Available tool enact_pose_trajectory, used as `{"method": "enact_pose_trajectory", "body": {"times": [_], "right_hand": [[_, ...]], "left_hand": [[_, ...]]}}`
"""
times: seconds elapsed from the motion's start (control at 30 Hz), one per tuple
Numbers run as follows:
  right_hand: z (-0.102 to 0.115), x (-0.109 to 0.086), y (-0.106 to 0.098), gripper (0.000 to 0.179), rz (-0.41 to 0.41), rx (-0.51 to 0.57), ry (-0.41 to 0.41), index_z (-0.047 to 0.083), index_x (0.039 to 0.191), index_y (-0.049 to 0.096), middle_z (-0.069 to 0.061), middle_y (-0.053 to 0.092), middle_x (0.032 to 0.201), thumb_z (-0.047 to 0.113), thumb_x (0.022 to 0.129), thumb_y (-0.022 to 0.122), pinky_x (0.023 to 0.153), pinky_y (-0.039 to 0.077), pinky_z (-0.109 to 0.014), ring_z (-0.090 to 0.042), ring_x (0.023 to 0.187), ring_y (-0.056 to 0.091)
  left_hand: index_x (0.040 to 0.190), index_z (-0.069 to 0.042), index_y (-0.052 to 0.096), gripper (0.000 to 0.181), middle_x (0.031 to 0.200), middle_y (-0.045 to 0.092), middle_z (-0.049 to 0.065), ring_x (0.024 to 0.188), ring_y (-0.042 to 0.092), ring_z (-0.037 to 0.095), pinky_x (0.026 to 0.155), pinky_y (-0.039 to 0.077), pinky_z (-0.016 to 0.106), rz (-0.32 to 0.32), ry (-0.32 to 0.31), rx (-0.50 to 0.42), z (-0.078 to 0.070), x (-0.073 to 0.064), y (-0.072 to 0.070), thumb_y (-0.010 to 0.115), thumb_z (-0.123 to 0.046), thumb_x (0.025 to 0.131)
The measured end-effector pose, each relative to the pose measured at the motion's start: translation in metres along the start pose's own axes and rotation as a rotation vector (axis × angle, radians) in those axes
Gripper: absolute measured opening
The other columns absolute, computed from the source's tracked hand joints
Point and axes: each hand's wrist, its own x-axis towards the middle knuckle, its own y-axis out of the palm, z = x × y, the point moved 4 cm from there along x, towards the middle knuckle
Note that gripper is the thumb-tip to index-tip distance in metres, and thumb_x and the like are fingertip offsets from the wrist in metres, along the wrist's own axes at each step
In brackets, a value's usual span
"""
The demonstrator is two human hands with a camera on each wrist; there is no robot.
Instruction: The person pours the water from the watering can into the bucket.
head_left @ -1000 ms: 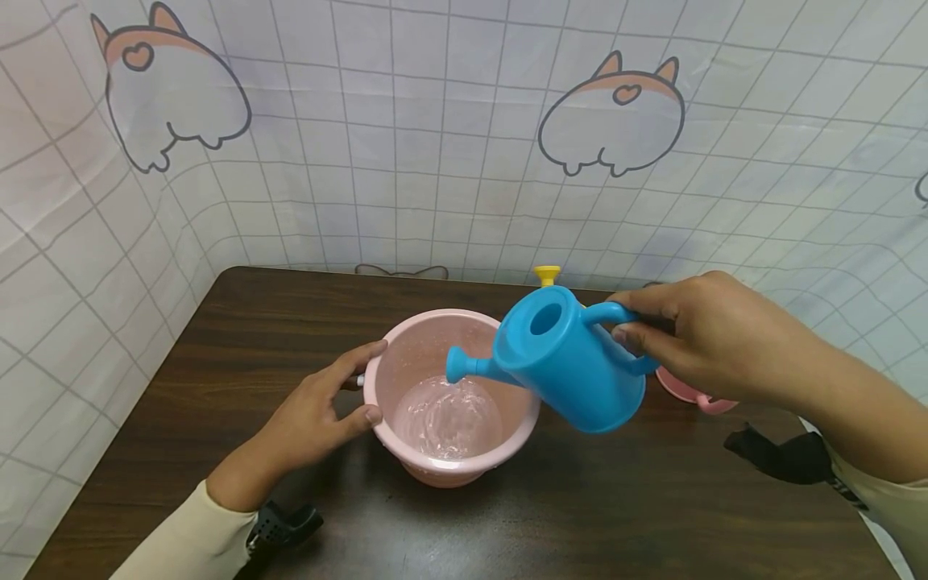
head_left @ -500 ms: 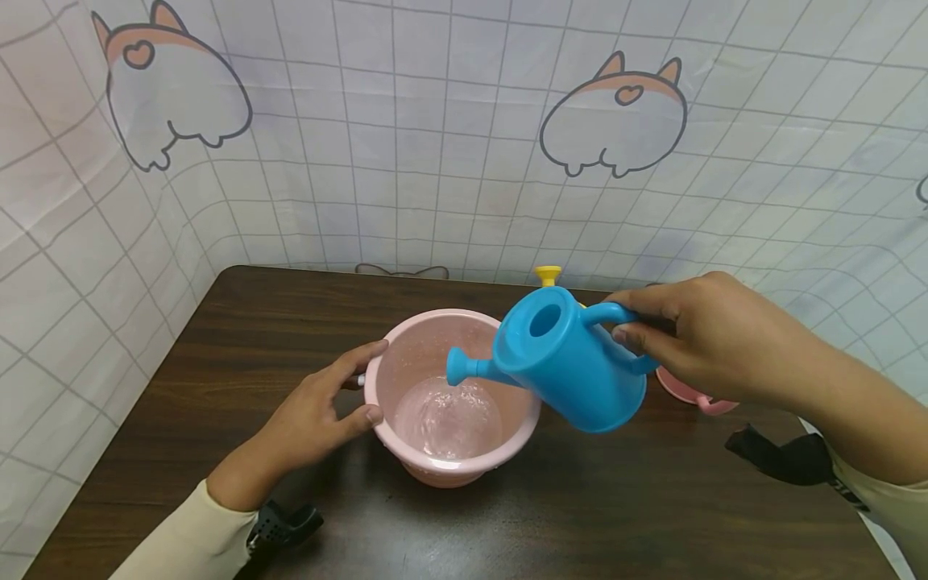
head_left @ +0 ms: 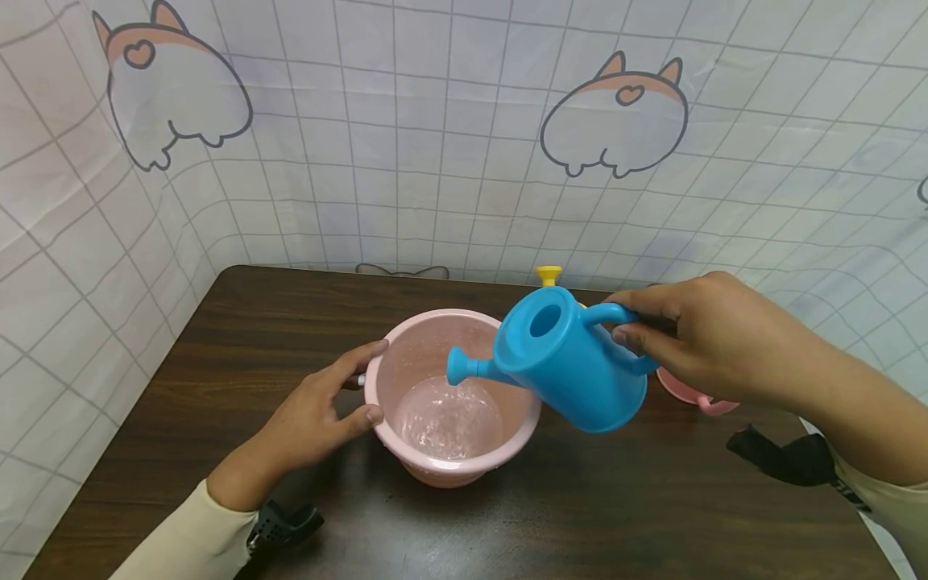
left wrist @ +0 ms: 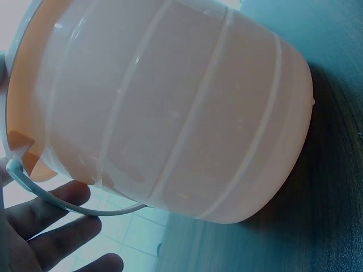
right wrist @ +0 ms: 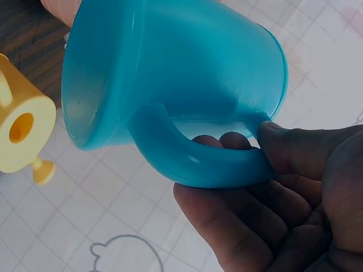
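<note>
My right hand (head_left: 714, 338) grips the handle of a blue watering can (head_left: 580, 379), thumb and fingers wrapped round it. The can tilts left, its spout end over a pink bucket (head_left: 449, 466). Inside the bucket, shallow water (head_left: 449, 419) ripples below the spout. My left hand (head_left: 312, 415) rests at the bucket's left side, thumb and index fingertips spread on the rim. In the left wrist view, several fingers (left wrist: 62, 243) extend loosely by the bucket's thin pale handle (left wrist: 85, 212). The bucket stands upright on the dark wooden table (head_left: 580, 515).
Behind the blue can stands a yellow watering can (right wrist: 25, 133), mostly hidden in the head view apart from its yellow spout end (head_left: 548, 275). A pink object with a small handle (head_left: 714, 405) sits partly hidden under my right hand. A white gridded curtain (head_left: 435, 161) encloses the table.
The ripples in the bucket's water shift between frames. Both hands, the blue watering can and the bucket hold practically the same positions.
</note>
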Motion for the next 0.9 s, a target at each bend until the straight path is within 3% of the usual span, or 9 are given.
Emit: {"method": "enact_pose_trajectory", "body": {"times": [0.2, 0.9], "right_hand": [[0.0009, 0.0, -0.0007, 0.036, -0.002, 0.002, -0.013, 0.003, 0.126, 0.072, 0.0, 0.075, 0.092, 0.012, 0.092, 0.078, 0.049, 0.043, -0.024, -0.005, 0.058, 0.051], [0.0028, 0.0025, -0.0018, 0.034, -0.011, -0.006, -0.046, 0.005, 0.124, 0.073, 0.007, 0.07, 0.084, 0.012, 0.091, 0.079, 0.047, 0.041, -0.023, -0.002, 0.055, 0.048]], "left_hand": [[0.158, -0.025, 0.038, 0.072, 0.136, 0.062, 0.006, 0.109, 0.068, 0.025, 0.088, 0.054, 0.054, -0.017, 0.032, 0.003, -0.0002, 0.0007, 0.0, 0.063, -0.056, 0.097], [0.158, -0.025, 0.038, 0.072, 0.139, 0.061, 0.007, 0.11, 0.068, 0.026, 0.089, 0.054, 0.055, -0.006, 0.022, 0.002, 0.0013, 0.0004, -0.0003, 0.064, -0.053, 0.097]]}}
